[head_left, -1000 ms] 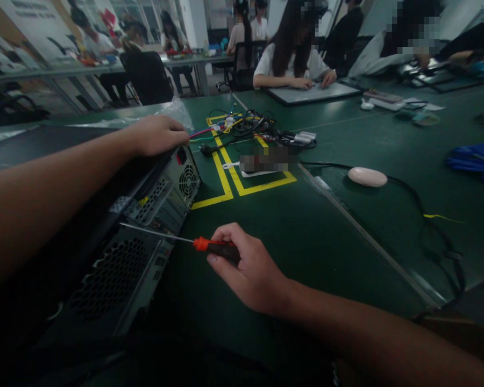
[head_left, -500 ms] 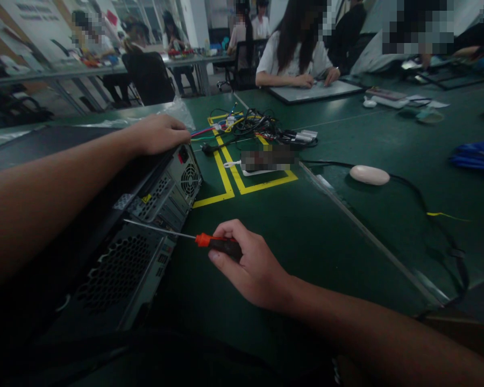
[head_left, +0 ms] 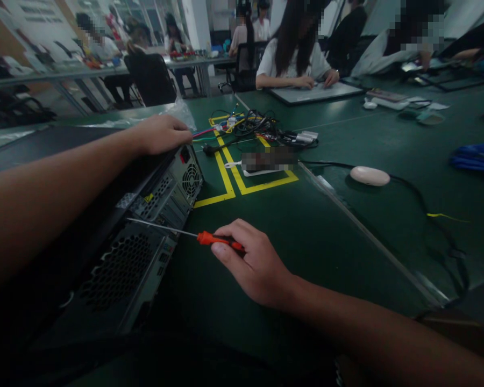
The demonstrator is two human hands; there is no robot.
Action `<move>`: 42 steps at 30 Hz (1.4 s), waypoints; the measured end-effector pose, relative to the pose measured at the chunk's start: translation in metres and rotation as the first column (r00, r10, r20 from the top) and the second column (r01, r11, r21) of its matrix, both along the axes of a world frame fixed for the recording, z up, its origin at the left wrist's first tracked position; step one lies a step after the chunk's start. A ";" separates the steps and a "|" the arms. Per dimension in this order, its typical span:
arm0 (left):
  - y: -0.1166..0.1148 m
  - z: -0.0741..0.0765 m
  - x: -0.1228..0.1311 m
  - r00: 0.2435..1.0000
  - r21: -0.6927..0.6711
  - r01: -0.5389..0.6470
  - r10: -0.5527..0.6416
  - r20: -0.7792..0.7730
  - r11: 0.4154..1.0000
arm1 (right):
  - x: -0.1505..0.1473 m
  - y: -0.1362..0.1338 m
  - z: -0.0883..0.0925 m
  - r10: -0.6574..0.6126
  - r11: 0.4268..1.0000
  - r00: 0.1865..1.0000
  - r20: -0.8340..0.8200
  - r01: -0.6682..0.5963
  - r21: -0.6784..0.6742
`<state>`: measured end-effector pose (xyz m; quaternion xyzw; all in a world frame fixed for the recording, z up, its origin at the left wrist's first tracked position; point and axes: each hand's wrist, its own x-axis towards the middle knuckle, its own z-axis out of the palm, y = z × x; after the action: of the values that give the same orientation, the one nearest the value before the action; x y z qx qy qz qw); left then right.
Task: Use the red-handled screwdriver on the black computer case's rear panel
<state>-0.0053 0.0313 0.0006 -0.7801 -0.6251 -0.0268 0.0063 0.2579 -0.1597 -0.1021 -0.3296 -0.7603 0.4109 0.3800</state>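
Note:
A dark desktop computer case [head_left: 116,263] lies on the left, its rear panel with vents, fan grille and ports turned toward the right. My left hand [head_left: 163,133] rests over its far upper edge, fingers bent down at the corner beside the power socket. In my right hand [head_left: 258,263] is a screwdriver [head_left: 205,238] with a red and black handle, gripped between thumb and curled fingers. Its long metal shaft points left, and the tip meets the rear panel near the upper edge of the honeycomb vent. Whether a screw sits under the tip cannot be made out.
Yellow tape [head_left: 262,187] marks the green table [head_left: 326,258]. Behind it lie tangled cables [head_left: 262,123] and a blurred-out device on a white base. A pale oval mouse-like object [head_left: 370,176] sits to the right, near a black cable. Across the table, a person works at a flat panel [head_left: 318,91].
The screwdriver handle has turned in my right hand, so more of its red part shows. My left hand stays on the case. The view has shifted slightly.

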 end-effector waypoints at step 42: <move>-0.003 0.002 0.004 0.999 -0.047 -0.037 0.037 -0.009 0.998 | 0.000 -0.002 -0.001 0.032 0.990 0.999 -0.013 -0.034 -0.135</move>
<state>-0.0016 0.0288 0.0031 -0.7683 -0.6399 -0.0088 -0.0089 0.2582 -0.1618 -0.1034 -0.3397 -0.7340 0.4695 0.3542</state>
